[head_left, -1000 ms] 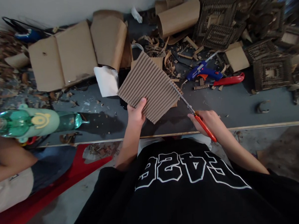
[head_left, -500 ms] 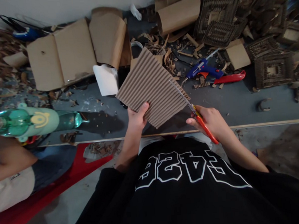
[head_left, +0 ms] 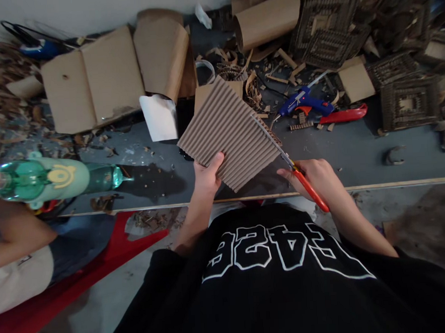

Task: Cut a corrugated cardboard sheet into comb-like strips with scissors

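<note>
My left hand (head_left: pixel 208 174) grips the lower left edge of a ridged sheet of corrugated cardboard (head_left: pixel 230 136), thumb on top. The sheet is held tilted above the grey table. Wrapped round the orange handles of a pair of scissors (head_left: pixel 303 182) is my right hand (head_left: pixel 314 176). The scissor blades lie along the sheet's right edge, where a narrow strip shows beside them. A blue glue gun (head_left: pixel 304 102) and a red-handled cutter (head_left: pixel 344 114) rest beyond the scissors.
Folded brown cardboard (head_left: pixel 109 78), a white paper piece (head_left: pixel 160 117) and a rolled sheet (head_left: pixel 269 20) lie at the back. Ridged square frames (head_left: pixel 409 103) are piled right. A green bottle (head_left: pixel 59 177) lies left, beside another person's arm (head_left: pixel 20 224). Scraps litter the table (head_left: pixel 356 154).
The cardboard sheet and my left hand have shifted slightly right. My right hand and the scissors have also moved a little right, and the blades look closer together.
</note>
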A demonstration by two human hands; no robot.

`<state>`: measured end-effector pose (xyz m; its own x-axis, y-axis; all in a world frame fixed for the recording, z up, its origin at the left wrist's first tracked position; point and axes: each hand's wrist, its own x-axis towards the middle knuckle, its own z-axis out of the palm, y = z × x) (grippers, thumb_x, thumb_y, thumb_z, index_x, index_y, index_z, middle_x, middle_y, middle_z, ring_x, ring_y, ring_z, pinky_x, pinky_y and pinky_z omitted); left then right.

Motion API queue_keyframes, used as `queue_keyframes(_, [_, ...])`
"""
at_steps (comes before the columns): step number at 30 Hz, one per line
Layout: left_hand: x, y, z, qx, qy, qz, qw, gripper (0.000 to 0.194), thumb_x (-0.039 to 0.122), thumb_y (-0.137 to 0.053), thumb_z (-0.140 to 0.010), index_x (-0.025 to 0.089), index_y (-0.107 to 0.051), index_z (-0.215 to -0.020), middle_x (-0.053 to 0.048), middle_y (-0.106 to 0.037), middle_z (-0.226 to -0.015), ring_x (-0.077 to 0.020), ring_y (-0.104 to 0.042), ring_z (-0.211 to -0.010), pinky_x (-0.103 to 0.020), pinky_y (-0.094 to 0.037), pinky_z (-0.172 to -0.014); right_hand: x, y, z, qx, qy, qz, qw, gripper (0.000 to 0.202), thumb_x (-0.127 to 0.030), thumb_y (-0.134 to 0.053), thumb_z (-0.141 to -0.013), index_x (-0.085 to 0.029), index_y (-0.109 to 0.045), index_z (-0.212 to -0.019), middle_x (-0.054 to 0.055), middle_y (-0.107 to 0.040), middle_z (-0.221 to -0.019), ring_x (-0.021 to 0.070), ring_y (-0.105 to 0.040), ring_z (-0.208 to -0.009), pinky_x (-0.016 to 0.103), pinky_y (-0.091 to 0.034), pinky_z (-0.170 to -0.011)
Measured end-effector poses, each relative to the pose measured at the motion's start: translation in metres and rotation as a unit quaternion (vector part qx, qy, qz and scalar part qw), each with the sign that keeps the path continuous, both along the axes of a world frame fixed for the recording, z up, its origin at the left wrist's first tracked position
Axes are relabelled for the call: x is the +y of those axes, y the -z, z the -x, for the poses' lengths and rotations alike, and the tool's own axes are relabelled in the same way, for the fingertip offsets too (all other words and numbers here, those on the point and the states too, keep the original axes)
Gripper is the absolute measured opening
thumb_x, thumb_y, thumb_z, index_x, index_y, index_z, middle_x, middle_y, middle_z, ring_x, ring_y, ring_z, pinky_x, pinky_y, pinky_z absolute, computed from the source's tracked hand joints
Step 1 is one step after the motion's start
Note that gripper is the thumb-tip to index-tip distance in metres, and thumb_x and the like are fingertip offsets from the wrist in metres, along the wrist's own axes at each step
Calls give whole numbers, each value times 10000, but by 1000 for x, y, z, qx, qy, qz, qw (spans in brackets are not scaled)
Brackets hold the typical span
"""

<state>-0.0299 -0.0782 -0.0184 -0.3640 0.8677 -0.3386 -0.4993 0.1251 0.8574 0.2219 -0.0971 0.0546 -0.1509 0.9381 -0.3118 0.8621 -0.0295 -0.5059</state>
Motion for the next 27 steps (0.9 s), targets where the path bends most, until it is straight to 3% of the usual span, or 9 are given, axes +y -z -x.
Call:
queue_keyframes(5, [-1,-4,5,26,41,-29,998,655,504,-1031,-373,205,-730,-872,-27,-755,-874,-175,-727,-794,-358,-659,-765,-2,1,-7,86,-59,71,992,733,-957,-405,-780,-234,-514,-736,39,-583,-650,192,-514,-595,309,-329,-608])
queue_keyframes(8, [-4,-7,5,30,64,-38,997,625,488,-1031,-390,208,-743,-869,-19,-756,-852,-168,-726,-776,-347,-660,-758,-3,-3,-7,107,-86,88,987,788,-997,-362,-750,-227,-510,-832,64,-625,-739,233,-574,-671,315,-353,-632])
queue_keyframes(17, [-13,-4,-2,38,64,-43,996,607,507,-1016,-453,207,-753,-909,-42,-769,-925,-178,-737,-823,-356,-666,-806,0,-2,-2,50,-62,17,997,773,-1003,-227,-794,-255,-399,-699,29,-506,-581,174,-410,-543,311,-270,-583])
queue_keyframes(27, [-5,-7,4,14,38,-6,999,629,471,-1041,-367,191,-729,-837,-14,-757,-833,-155,-729,-744,-346,-668,-765,4,4,14,49,-11,12,999,820,-1035,-145,-758,-265,-315,-529,10,-372,-462,144,-334,-490,321,-255,-567])
